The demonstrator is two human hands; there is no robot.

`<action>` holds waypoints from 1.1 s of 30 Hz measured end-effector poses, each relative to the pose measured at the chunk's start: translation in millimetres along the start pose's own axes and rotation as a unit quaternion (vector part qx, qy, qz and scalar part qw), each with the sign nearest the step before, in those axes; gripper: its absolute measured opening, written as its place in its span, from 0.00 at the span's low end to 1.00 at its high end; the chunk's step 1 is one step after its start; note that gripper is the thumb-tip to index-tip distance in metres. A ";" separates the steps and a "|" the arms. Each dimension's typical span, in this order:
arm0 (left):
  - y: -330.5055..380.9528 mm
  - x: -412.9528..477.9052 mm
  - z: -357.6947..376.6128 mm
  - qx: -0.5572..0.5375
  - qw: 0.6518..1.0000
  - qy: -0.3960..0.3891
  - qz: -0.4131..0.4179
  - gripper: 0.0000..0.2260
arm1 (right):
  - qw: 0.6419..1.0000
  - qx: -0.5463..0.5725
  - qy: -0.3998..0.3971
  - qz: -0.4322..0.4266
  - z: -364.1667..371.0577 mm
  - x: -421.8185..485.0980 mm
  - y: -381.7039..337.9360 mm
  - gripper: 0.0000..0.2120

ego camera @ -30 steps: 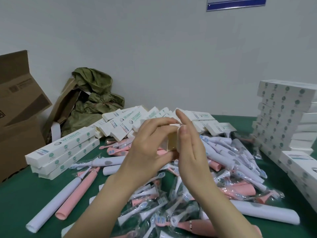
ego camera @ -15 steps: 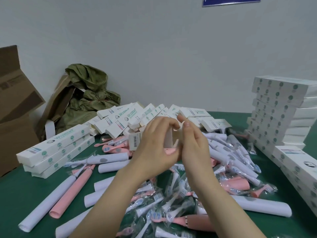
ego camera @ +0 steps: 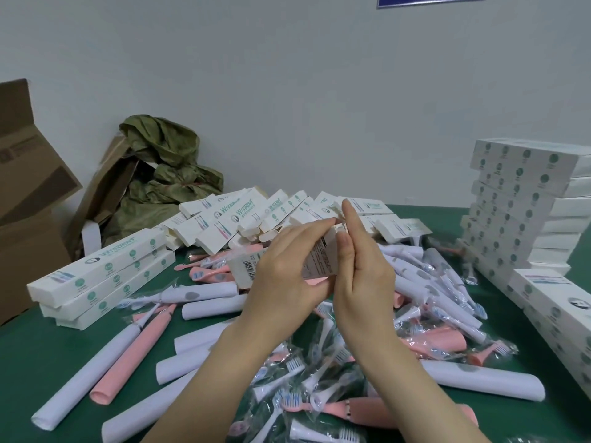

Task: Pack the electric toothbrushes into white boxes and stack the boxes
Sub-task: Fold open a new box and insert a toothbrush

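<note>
Change: a second ago I was looking into the open tan end of the white box [ego camera: 319, 260]. Now it has swung sideways to me, its printed face and barcode showing, and the tan opening is out of sight.
Meaning: I judge the end flap is being tucked in or has just shut, so this box is nearly ready to stack. I cannot tell whether a toothbrush is inside.
Box location: held in the air between both hands, above the heap of loose toothbrushes [ego camera: 431, 282], tilted with its right end raised.
Left hand [ego camera: 284, 282]: the grip wraps round the box's middle, fingers curled over the top edge and thumb beneath.
Right hand [ego camera: 361, 279]: the grip is flat and holds nothing. Its straight fingers [ego camera: 348, 215] stand upright against the raised end, and the thumb presses the box's side.
Destination: the tall stack of boxes [ego camera: 518, 199] at the right of the green tabletop [ego camera: 32, 362], well apart from the hands.
Supply: a pile of boxes [ego camera: 243, 215] lies behind the hands, and bagged brush heads [ego camera: 287, 378] lie below the wrists.
</note>
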State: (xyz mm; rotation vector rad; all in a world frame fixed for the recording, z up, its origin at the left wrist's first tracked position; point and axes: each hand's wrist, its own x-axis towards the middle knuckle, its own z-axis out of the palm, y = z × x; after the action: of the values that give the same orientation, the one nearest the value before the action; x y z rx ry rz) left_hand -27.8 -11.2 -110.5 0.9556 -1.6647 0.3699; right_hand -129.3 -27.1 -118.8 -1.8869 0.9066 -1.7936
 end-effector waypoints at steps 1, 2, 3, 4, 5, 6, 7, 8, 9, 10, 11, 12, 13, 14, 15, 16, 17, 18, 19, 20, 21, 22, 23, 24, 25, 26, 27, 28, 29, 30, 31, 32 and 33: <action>1.0 0.3 0.1 0.002 1.000 0.000 0.007 0.23 | 1.000 -0.004 0.002 -0.006 0.3 -1.0 0.7 0.20; 1.9 0.7 0.5 0.005 1.000 0.000 0.014 0.22 | 1.000 -0.005 0.001 -0.010 0.9 -2.0 1.5 0.20; 2.4 0.8 1.2 0.007 1.000 -0.001 0.017 0.22 | 1.000 -0.010 -0.003 -0.013 1.4 -3.0 2.6 0.21; 2.3 0.6 1.8 0.007 1.000 -0.001 0.017 0.22 | 1.000 -0.020 -0.008 -0.018 2.0 -3.9 3.6 0.21; 1.4 -0.3 2.2 0.007 1.000 0.000 0.015 0.22 | 0.999 -0.032 -0.017 -0.023 2.7 -4.4 4.0 0.22; 0.5 -1.8 1.7 0.009 1.000 0.002 0.011 0.21 | 0.998 -0.040 -0.030 -0.023 3.7 -4.8 3.7 0.23; 0.0 -3.3 0.6 0.010 1.000 0.005 -0.001 0.21 | 0.997 -0.049 -0.050 -0.023 4.8 -4.8 2.6 0.23; -0.3 -3.4 -1.5 0.005 1.000 0.006 -0.018 0.22 | 0.996 -0.055 -0.071 -0.028 6.3 -4.3 0.5 0.24; -0.9 -3.0 -4.2 0.001 1.000 0.006 -0.031 0.23 | 0.994 -0.046 -0.091 -0.032 7.4 -3.9 -1.9 0.24; -1.3 -1.7 -7.5 0.001 0.999 0.009 -0.035 0.23 | 0.994 -0.014 -0.106 -0.027 7.8 -4.0 -4.3 0.24; -1.3 0.2 -11.2 0.003 0.999 0.019 -0.035 0.23 | 0.993 0.044 -0.106 -0.003 6.9 -3.2 -8.2 0.23; -0.5 2.8 -14.7 0.000 0.998 0.040 -0.040 0.23 | 0.990 0.107 -0.086 0.040 4.8 -1.7 -10.1 0.20; 1.2 5.9 -17.8 -0.019 0.996 0.075 -0.051 0.24 | 0.983 0.154 -0.044 0.093 1.3 0.8 -10.6 0.17; 3.8 9.3 -20.9 -0.058 0.989 0.118 -0.064 0.24 | 0.972 0.175 0.006 0.155 -2.6 5.2 -7.1 0.14; 6.9 12.2 -23.5 -0.118 0.977 0.158 -0.076 0.23 | 0.956 0.181 0.041 0.226 -6.9 10.7 -1.9 0.11; 10.3 13.6 -25.6 -0.182 0.962 0.187 -0.083 0.22 | 0.934 0.183 0.042 0.305 -11.9 15.5 4.3 0.10; 13.6 14.3 -27.3 -0.235 0.945 0.209 -0.090 0.21 | 0.906 0.186 0.020 0.380 -16.0 19.0 7.9 0.11; 15.4 14.3 -29.0 -0.277 0.928 0.228 -0.100 0.21 | 0.876 0.199 -0.013 0.439 -18.8 20.8 11.2 0.13; 15.5 13.8 -31.1 -0.318 0.908 0.245 -0.117 0.20 | 0.845 0.227 -0.048 0.483 -19.8 21.8 12.7 0.15; 13.4 13.4 -33.7 -0.358 0.886 0.257 -0.142 0.20 | 0.810 0.264 -0.084 0.517 -19.6 21.6 14.2 0.16; 9.3 12.1 -36.8 -0.393 0.866 0.260 -0.167 0.20 | 0.775 0.304 -0.115 0.543 -19.2 20.9 14.6 0.16; 3.6 10.6 -39.9 -0.420 0.852 0.249 -0.191 0.20 | 0.743 0.347 -0.126 0.558 -19.4 19.8 15.6 0.15; -3.5 8.5 -43.0 -0.435 0.845 0.224 -0.216 0.21 | 0.716 0.395 -0.113 0.564 -20.5 19.4 15.7 0.13; -11.2 5.7 -46.0 -0.429 0.846 0.195 -0.250 0.21 | 0.703 0.435 -0.074 0.558 -21.0 19.9 19.0 0.12; -18.9 2.9 -48.7 -0.402 0.850 0.170 -0.295 0.21 | 0.712 0.451 -0.026 0.538 -21.3 20.2 21.7 0.10; -26.5 0.1 -50.9 -0.351 0.855 0.156 -0.347 0.21 | 0.746 0.429 0.012 0.508 -21.0 20.3 24.1 0.09; -33.7 -3.0 -52.7 -0.283 0.862 0.148 -0.394 0.22 | 0.786 0.395 0.036 0.474 -19.8 19.9 24.6 0.09; -39.5 -6.1 -53.5 -0.206 0.873 0.137 -0.420 0.24 | 0.822 0.356 0.053 0.440 -18.1 18.5 26.6 0.09; -42.3 -8.5 -53.6 -0.133 0.893 0.118 -0.414 0.25 | 0.848 0.322 0.065 0.417 -15.4 16.4 26.8 0.09; -42.3 -10.4 -52.7 -0.077 0.915 0.096 -0.383 0.24 | 0.866 0.294 0.069 0.398 -12.5 13.5 25.1 0.10; -39.8 -12.3 -50.7 -0.044 0.936 0.069 -0.341 0.22 | 0.882 0.271 0.066 0.381 -8.5 10.4 22.2 0.10; -35.3 -12.8 -47.4 -0.030 0.953 0.034 -0.300 0.21 | 0.896 0.253 0.054 0.360 -4.4 7.3 18.5 0.10; -29.4 -11.8 -43.8 -0.026 0.964 -0.009 -0.264 0.21 | 0.908 0.241 0.039 0.339 -0.8 3.7 14.5 0.10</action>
State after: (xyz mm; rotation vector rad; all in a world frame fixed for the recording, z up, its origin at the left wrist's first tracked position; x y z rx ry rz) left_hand 23.7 4.7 -113.9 1.3154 -1.3595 -0.0431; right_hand -132.9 -39.8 -125.7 -1.0217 0.8899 -1.4725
